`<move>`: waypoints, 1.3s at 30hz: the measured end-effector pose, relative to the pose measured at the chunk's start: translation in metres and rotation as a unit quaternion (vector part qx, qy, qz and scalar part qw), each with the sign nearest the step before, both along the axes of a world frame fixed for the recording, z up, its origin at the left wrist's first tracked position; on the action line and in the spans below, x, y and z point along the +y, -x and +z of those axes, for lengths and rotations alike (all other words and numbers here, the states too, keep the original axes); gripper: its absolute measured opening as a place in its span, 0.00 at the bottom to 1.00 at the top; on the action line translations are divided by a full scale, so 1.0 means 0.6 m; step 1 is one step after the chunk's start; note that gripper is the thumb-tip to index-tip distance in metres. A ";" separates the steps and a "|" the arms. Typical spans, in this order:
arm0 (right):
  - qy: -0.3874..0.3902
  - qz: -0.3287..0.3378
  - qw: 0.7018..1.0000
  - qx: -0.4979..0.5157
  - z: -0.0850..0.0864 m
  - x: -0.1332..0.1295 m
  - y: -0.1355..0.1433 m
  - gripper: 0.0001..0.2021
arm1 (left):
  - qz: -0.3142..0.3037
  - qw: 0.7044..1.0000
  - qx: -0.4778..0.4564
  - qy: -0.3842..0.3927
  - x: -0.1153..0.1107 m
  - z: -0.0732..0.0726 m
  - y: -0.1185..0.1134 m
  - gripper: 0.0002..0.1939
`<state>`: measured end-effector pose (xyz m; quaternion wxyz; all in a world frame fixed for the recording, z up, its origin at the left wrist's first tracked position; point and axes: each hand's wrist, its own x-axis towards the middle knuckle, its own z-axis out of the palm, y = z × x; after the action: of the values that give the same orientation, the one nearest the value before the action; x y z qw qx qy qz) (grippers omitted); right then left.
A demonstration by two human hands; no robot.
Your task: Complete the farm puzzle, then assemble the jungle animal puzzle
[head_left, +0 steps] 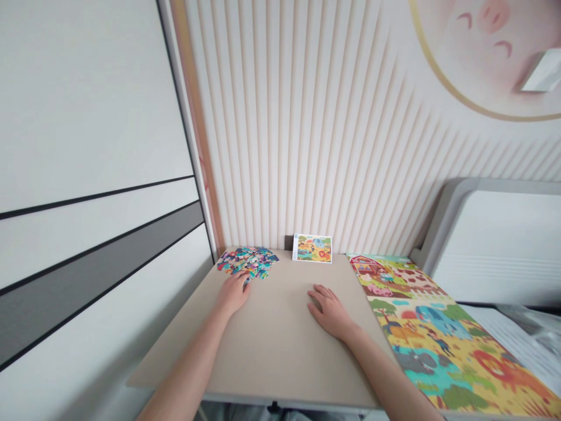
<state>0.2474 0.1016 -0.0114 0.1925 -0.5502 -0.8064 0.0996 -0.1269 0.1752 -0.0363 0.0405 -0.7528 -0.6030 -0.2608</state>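
A heap of colourful jigsaw puzzle pieces (252, 257) lies at the far left of the beige table (280, 339). My left hand (234, 292) rests at the near edge of this heap, its fingertips touching the pieces. Those fingers are stretched forward and slightly apart, with no piece visibly gripped. Palm down on the tabletop, my right hand (329, 311) lies open and holds nothing. A small picture card (312, 248) with an animal scene leans against the wall at the back of the table.
Along the table's right side lie a farm picture (394, 278) and a larger savanna picture (451, 351). A white cabinet (87, 175) borders the left. Behind the table rises a ribbed wall (302, 117). A grey-edged headboard (495, 245) stands at right, near some papers (504, 333).
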 end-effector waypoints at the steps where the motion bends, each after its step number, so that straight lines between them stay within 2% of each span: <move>1: 0.002 -0.003 1.000 0.010 0.003 0.004 -0.001 0.24 | 0.000 1.000 -0.003 -0.007 0.000 -0.001 -0.001 0.18; 3: 0.007 -0.017 1.000 0.026 0.010 0.024 -0.008 0.21 | -0.004 1.000 -0.007 -0.025 -0.001 0.000 -0.004 0.19; 6: 0.005 -0.075 0.996 0.047 0.027 0.083 -0.036 0.21 | -0.033 0.998 -0.011 -0.055 -0.001 0.005 -0.017 0.19; 11: -0.015 -0.198 0.972 0.128 0.049 0.219 -0.100 0.32 | -0.123 0.989 -0.002 -0.083 0.003 0.024 -0.069 0.17; 14: 0.000 -0.217 0.957 0.193 0.043 0.280 -0.118 0.38 | -0.186 0.979 0.008 -0.076 0.006 0.042 -0.113 0.16; 16: 0.010 -0.203 0.950 0.237 0.031 0.302 -0.121 0.39 | -0.220 0.973 0.010 -0.067 0.014 0.053 -0.141 0.14; 20: 0.014 -0.145 0.939 0.313 0.000 0.306 -0.125 0.35 | -0.231 0.971 -0.014 -0.051 0.043 0.054 -0.182 0.16; 24: 0.011 -0.071 0.922 0.380 -0.025 0.284 -0.133 0.26 | -0.215 0.974 -0.065 -0.033 0.069 0.028 -0.197 0.24; 27: -0.022 -0.020 0.907 0.421 -0.032 0.265 -0.128 0.18 | -0.214 0.962 -0.168 0.011 0.073 0.009 -0.192 0.32; 30: -0.067 0.014 0.912 0.405 -0.032 0.252 -0.111 0.11 | -0.222 0.931 -0.284 0.062 0.071 -0.001 -0.182 0.39; 33: -0.086 0.030 0.928 0.361 -0.030 0.242 -0.097 0.08 | -0.242 0.887 -0.380 0.100 0.068 0.001 -0.176 0.42; 36: -0.094 0.042 0.939 0.327 -0.027 0.234 -0.092 0.10 | -0.228 0.841 -0.471 0.140 0.069 0.014 -0.175 0.41; 39: -0.111 0.055 0.937 0.327 -0.023 0.229 -0.093 0.11 | -0.190 0.818 -0.517 0.165 0.070 0.030 -0.176 0.36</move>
<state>0.3029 0.2389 -0.0254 0.4995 -0.4173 -0.7339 0.1942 -0.0210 0.2170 -0.0184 -0.4529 -0.6023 -0.4138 -0.5108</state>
